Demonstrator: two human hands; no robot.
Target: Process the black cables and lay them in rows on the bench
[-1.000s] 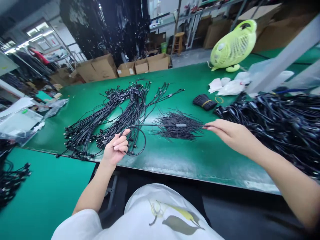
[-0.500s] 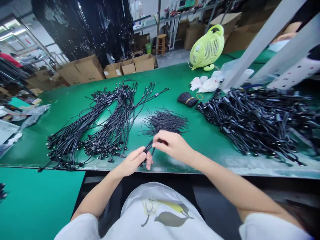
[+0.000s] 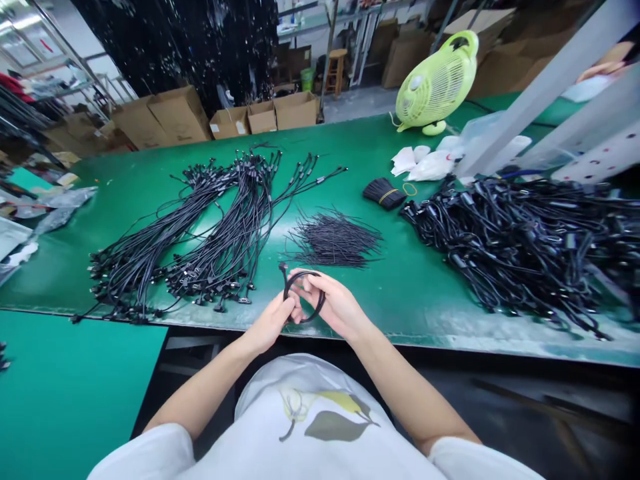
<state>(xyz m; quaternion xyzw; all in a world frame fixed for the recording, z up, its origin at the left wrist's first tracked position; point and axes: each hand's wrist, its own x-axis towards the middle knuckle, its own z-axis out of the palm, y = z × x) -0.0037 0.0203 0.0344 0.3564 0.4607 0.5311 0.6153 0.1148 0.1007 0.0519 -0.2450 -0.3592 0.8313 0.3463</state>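
Note:
Both hands are together at the near edge of the green bench mat [image 3: 350, 153]. My left hand [image 3: 270, 323] and my right hand [image 3: 335, 303] hold a black cable [image 3: 320, 307] coiled into a small loop, with a connector end sticking up at its left. Behind my hands lies a spread of short thin black wires [image 3: 335, 240]. Long black cables with connectors [image 3: 215, 227] fan out to the left, and a large tangled heap of black cables [image 3: 515, 247] lies to the right.
A short black bundle tied with a rubber band [image 3: 384, 193] and white plastic bags [image 3: 425, 163] lie on the bench. A green fan [image 3: 437, 83] stands beyond them. Cardboard boxes [image 3: 250, 117] line the far side. A co-worker's arm [image 3: 597, 72] shows at upper right.
My right hand has come in from the wires to join my left hand at the bench edge. The cable between them is now coiled into a small loop, held in both hands.

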